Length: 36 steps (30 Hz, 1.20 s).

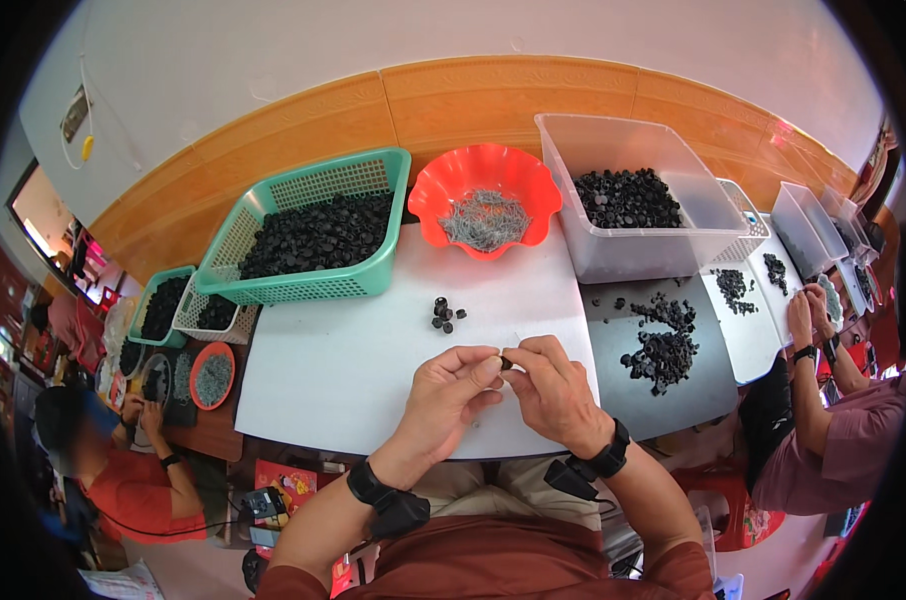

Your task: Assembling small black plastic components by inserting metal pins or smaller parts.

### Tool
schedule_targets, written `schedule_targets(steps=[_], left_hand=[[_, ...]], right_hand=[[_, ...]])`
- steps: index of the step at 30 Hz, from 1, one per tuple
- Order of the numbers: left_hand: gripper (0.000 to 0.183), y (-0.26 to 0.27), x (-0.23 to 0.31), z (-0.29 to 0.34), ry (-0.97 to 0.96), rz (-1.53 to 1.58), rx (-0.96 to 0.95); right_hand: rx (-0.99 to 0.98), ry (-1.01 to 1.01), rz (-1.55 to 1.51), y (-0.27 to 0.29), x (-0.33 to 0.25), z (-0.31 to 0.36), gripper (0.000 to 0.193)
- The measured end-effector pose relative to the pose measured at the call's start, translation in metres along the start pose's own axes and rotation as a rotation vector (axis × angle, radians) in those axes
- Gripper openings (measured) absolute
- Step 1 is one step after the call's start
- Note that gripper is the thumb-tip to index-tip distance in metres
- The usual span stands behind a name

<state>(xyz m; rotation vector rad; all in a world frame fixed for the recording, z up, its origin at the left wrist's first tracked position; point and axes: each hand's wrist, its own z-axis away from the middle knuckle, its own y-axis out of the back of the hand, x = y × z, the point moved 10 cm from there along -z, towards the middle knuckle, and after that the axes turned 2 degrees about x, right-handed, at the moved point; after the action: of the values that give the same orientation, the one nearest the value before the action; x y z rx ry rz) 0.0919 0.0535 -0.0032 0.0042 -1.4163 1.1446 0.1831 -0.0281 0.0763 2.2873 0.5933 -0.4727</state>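
My left hand [460, 388] and my right hand [555, 388] meet over the near part of the white board [313, 370]. Between their fingertips is a small dark round piece [505, 363], pinched from both sides; the fingers cover much of it. Just beyond lies a little cluster of small black parts [443, 318] on the board. Farther back, a red scalloped bowl [435, 180] holds many thin silvery pins [486, 220]. To the right, a loose heap of small black parts [661, 358] rests on a dark grey board [613, 400].
A green basket [313, 292] of black parts stands at the back left, a clear plastic bin [653, 255] with more at the back right. One person [143, 480] works at the left with a red bowl [231, 378] nearby, another [833, 440] at the right. A tiled wall [513, 80] closes the back.
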Motion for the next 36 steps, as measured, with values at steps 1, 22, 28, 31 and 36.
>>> schedule_targets(steps=[1, 22, 28, 31, 36], left_hand=[[0.017, 0.002, 0.010, 0.000, -0.077, -0.125, 0.044], [0.026, 0.024, 0.107, -0.071, -0.591, -1.540, -0.135], [0.027, 0.026, 0.107, -0.068, -0.530, -1.532, -0.125], [0.026, 0.026, 0.109, -0.063, -0.489, -1.489, -0.088], [0.027, 0.032, 0.112, -0.052, -0.492, -1.373, -0.020]], right_hand=[[0.001, -0.001, 0.002, 0.000, 0.001, 0.000, 0.032], [0.087, -0.122, -0.250, 0.010, 0.021, -0.004, 0.025], [0.081, -0.145, -0.269, 0.009, 0.023, -0.004, 0.024], [0.086, -0.140, -0.267, 0.010, 0.023, -0.004, 0.023], [0.088, -0.136, -0.271, 0.010, 0.023, -0.004, 0.022]])
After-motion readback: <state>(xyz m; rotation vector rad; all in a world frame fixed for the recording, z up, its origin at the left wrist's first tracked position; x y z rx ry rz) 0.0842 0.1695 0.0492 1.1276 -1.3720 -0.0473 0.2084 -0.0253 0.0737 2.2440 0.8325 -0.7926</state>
